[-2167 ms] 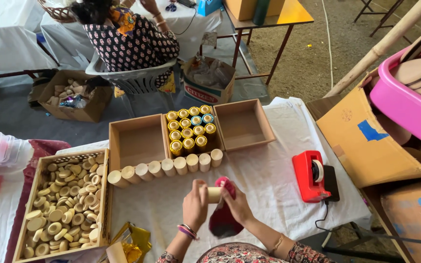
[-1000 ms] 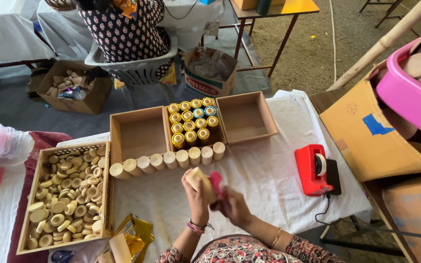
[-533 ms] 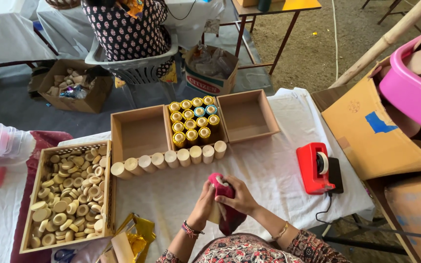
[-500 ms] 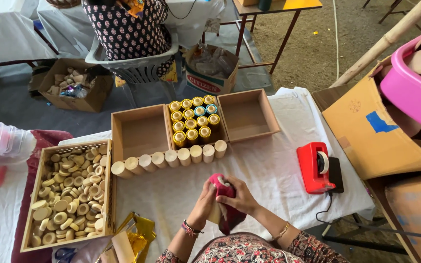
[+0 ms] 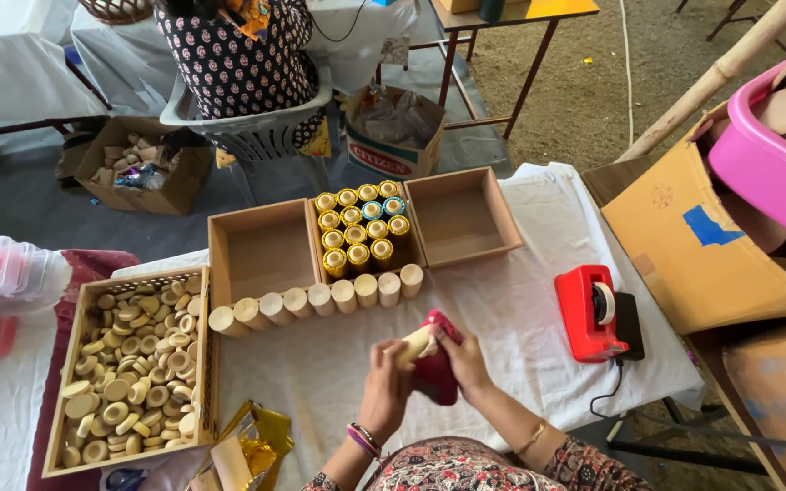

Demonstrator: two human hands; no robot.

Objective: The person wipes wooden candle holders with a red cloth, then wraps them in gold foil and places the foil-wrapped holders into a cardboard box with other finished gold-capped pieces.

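My left hand grips a pale wooden cylinder near the table's front edge. My right hand presses a dark red cloth against that cylinder. Just beyond my hands a row of several bare wooden cylinders stands upright on the white tablecloth. Behind the row, a small brown box holds several cylinders with gold caps, between two empty brown boxes.
A wooden crate of small round wooden discs sits at left, gold foil sheets below it. A red tape dispenser stands at right beside a large cardboard box and pink tub. A seated person is across.
My hands turned the cylinder and shifted the red cloth around it, staying in front of the row. The view tilted slightly.
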